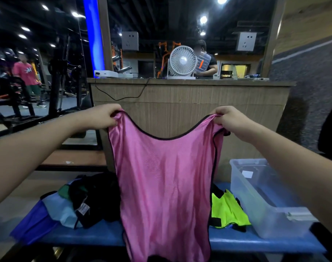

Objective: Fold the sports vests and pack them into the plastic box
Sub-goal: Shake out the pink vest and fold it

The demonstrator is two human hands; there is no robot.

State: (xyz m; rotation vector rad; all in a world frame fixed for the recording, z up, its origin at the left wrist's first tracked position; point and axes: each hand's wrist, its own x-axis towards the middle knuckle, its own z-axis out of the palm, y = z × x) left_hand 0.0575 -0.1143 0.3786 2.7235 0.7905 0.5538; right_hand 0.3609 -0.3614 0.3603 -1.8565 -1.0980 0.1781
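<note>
I see my left hand (pixel 102 116) and right hand (pixel 229 121) each pinching a strap of the shiny pink black-trimmed mesh vest (pixel 165 186). It hangs over the blue bench (pixel 255 241); the clear plastic box (pixel 265 201) sits at the right edge.

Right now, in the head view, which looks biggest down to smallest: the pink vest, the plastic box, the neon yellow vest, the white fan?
1. pink vest, nearest the camera
2. plastic box
3. neon yellow vest, partly hidden, and white fan, far off: too close to rank.

Pink vest (pixel 165 186), black-trimmed; blue bench (pixel 255 241)

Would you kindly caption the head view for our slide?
Both hands, left and right, hold up a pink mesh sports vest beside a clear plastic box.
</note>
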